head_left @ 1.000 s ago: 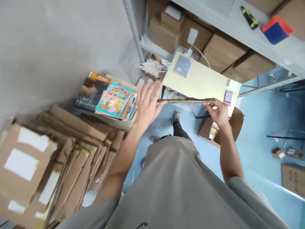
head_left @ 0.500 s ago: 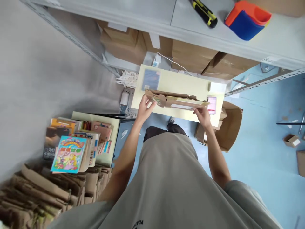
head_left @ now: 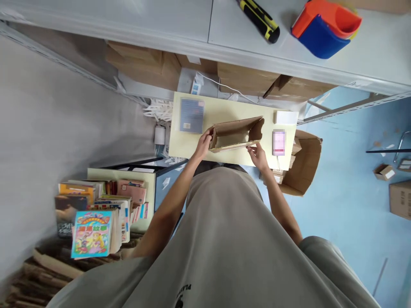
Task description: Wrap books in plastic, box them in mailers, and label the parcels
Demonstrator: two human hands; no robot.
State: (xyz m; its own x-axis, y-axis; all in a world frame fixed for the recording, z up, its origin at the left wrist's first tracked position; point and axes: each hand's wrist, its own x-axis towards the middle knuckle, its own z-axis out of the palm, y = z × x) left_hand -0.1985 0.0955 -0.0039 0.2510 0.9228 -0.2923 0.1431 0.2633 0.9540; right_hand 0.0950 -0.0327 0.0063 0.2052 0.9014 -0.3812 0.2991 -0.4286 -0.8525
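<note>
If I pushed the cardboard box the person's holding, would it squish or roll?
The cardboard box might squish, since its walls look thin and the side facing us is open. It's probably light: nothing shows packed inside. It likely wouldn't roll, with those flat sides and corners.

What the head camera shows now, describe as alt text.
A person's left hand and right hand hold an open cardboard box at a pale yellow table bearing a flat blue item and a phone. Books are piled at lower left.
</note>
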